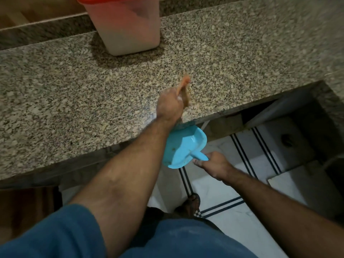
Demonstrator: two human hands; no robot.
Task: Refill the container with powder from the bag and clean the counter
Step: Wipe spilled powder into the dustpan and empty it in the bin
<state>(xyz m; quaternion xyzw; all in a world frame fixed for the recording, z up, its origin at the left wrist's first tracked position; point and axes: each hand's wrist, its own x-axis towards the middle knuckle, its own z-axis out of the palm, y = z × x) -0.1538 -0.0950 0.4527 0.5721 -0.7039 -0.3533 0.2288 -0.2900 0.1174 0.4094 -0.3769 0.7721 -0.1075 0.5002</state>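
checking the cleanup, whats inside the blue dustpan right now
The blue dustpan, held by the right hand under the counter edge, shows only a few small brownish specks. The left forearm covers its far corner.

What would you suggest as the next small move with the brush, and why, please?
Probably sweep the brush in the left hand toward the counter edge, since the right hand holds the blue dustpan just below it.

Speckled polished granite counter, glossy blue plastic dustpan, translucent plastic container.
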